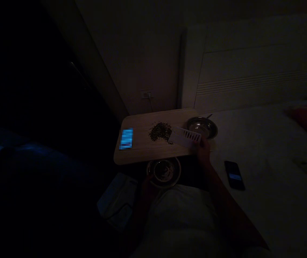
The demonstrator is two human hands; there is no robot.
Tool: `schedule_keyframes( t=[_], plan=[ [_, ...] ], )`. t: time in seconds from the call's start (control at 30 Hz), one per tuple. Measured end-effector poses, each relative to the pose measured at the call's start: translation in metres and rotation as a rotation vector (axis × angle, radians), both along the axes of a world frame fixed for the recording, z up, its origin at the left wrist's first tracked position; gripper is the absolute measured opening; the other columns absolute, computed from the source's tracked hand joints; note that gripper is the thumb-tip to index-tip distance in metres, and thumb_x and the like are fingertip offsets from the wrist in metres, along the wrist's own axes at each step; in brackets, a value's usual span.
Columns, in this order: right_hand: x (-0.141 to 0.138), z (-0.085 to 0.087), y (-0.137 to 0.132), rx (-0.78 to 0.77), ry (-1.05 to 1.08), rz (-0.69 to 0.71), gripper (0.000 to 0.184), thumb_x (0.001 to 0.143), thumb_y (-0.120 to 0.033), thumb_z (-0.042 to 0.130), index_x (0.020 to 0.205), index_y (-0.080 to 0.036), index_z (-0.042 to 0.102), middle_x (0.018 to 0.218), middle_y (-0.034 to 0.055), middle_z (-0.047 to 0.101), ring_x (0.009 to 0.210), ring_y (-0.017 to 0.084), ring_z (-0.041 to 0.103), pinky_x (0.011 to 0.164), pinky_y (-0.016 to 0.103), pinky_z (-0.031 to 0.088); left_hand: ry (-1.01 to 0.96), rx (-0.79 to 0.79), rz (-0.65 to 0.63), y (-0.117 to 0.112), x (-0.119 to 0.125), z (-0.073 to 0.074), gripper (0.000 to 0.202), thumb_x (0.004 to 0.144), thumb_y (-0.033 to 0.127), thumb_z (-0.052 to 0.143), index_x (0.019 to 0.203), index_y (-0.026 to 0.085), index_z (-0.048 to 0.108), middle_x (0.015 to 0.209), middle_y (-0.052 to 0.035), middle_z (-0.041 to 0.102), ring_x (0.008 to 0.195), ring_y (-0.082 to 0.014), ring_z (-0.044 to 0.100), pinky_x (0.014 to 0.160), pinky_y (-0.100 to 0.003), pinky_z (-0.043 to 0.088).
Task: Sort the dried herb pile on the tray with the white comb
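Observation:
In my right hand (203, 149) is a flat white plastic piece with a row of slots (182, 137), closed in my fingers at its right end. Its far edge touches a pile of small dark bits (159, 131) spread on a light wooden tabletop (142, 154). Below the near edge of that top, my left hand (148, 183) grips the rim of a metal bowl (179, 172). Some light and dark bits lie inside this bowl, too dim to name. A second metal bowl (215, 132) stands at the tabletop's right end, with a handle sticking out.
A lit phone-like screen (126, 139) lies at the tabletop's left. Another phone (234, 175) rests on the pale bed (263, 143) at right. A pale box-like object with a cable (118, 200) sits low left. Behind is a wall socket (146, 94).

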State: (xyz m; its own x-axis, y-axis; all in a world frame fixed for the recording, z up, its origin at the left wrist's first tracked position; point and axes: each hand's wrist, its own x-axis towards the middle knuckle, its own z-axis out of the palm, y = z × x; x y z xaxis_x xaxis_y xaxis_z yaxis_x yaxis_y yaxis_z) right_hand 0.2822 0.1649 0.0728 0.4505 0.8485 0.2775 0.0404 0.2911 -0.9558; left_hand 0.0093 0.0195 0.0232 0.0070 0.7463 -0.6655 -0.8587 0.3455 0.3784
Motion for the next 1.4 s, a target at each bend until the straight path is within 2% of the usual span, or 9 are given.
schedule_keyframes(
  t=[0.17, 0.33, 0.5, 0.6, 0.77, 1.07, 1.27, 1.4],
  plan=[
    [0.002, -0.001, -0.002, -0.003, 0.017, 0.007, 0.036, 0.072, -0.037, 0.073, 0.104, -0.022, 0.072, 0.106, 0.0060, 0.076, 0.100, 0.026, 0.067, 0.100, 0.048, 0.052, 0.002, 0.008, -0.019, -0.002, -0.001, 0.004, 0.040, 0.081, 0.018, 0.066, 0.121, 0.019, 0.070, 0.112, -0.0135, 0.080, 0.117, -0.0386, 0.071, 0.107, -0.060, 0.051],
    [0.003, -0.002, -0.005, -0.005, -0.002, 0.027, 0.034, 0.072, -0.037, 0.073, 0.102, -0.021, 0.072, 0.104, 0.0062, 0.076, 0.099, 0.025, 0.066, 0.099, 0.047, 0.052, 0.022, 0.013, 0.012, 0.000, -0.001, 0.006, 0.047, 0.081, 0.015, 0.064, 0.127, 0.021, 0.067, 0.112, -0.0108, 0.080, 0.116, -0.0345, 0.072, 0.106, -0.056, 0.054],
    [0.002, -0.001, -0.006, -0.003, 0.007, 0.054, 0.036, 0.073, -0.038, 0.072, 0.105, -0.022, 0.071, 0.107, 0.0069, 0.076, 0.100, 0.026, 0.067, 0.098, 0.048, 0.052, -0.015, 0.006, -0.025, -0.001, 0.001, 0.012, 0.052, 0.083, 0.020, 0.064, 0.134, 0.018, 0.065, 0.115, -0.0141, 0.079, 0.116, -0.0370, 0.072, 0.104, -0.060, 0.054],
    [0.002, 0.001, -0.006, 0.004, 0.021, 0.025, 0.035, 0.073, -0.038, 0.073, 0.103, -0.022, 0.072, 0.106, 0.0065, 0.076, 0.100, 0.026, 0.067, 0.099, 0.048, 0.052, -0.019, -0.004, -0.044, -0.002, 0.002, 0.015, 0.050, 0.082, 0.021, 0.065, 0.132, 0.019, 0.066, 0.116, -0.0144, 0.079, 0.118, -0.0399, 0.070, 0.104, -0.063, 0.053],
    [0.003, 0.002, -0.007, -0.004, 0.004, 0.054, 0.032, 0.074, -0.035, 0.073, 0.103, -0.022, 0.073, 0.104, 0.0058, 0.077, 0.099, 0.026, 0.068, 0.100, 0.049, 0.053, -0.001, 0.006, -0.030, -0.004, 0.001, 0.015, 0.043, 0.082, 0.018, 0.066, 0.124, 0.020, 0.070, 0.115, -0.0132, 0.079, 0.121, -0.0389, 0.069, 0.105, -0.058, 0.054],
    [0.007, -0.001, -0.007, -0.024, 0.010, 0.028, 0.038, 0.071, -0.036, 0.074, 0.106, -0.022, 0.073, 0.109, 0.0067, 0.076, 0.102, 0.027, 0.067, 0.103, 0.051, 0.050, 0.004, -0.002, 0.010, 0.001, 0.001, 0.010, 0.044, 0.082, 0.018, 0.063, 0.125, 0.021, 0.070, 0.111, -0.0122, 0.080, 0.123, -0.0380, 0.068, 0.107, -0.059, 0.052],
    [0.009, -0.004, -0.009, -0.011, 0.010, 0.050, 0.038, 0.073, -0.038, 0.074, 0.108, -0.022, 0.072, 0.109, 0.0069, 0.077, 0.101, 0.027, 0.068, 0.101, 0.050, 0.051, -0.039, 0.023, -0.050, -0.002, 0.002, 0.016, 0.041, 0.081, 0.021, 0.067, 0.121, 0.020, 0.072, 0.119, -0.0152, 0.078, 0.127, -0.0427, 0.064, 0.110, -0.064, 0.048],
    [0.010, -0.004, -0.010, -0.013, 0.010, 0.050, 0.038, 0.072, -0.037, 0.074, 0.108, -0.023, 0.072, 0.109, 0.0065, 0.077, 0.101, 0.027, 0.068, 0.100, 0.050, 0.052, -0.035, 0.022, -0.054, -0.003, 0.002, 0.019, 0.043, 0.082, 0.022, 0.066, 0.125, 0.018, 0.070, 0.118, -0.0156, 0.078, 0.126, -0.0411, 0.065, 0.111, -0.063, 0.047]
  ],
)
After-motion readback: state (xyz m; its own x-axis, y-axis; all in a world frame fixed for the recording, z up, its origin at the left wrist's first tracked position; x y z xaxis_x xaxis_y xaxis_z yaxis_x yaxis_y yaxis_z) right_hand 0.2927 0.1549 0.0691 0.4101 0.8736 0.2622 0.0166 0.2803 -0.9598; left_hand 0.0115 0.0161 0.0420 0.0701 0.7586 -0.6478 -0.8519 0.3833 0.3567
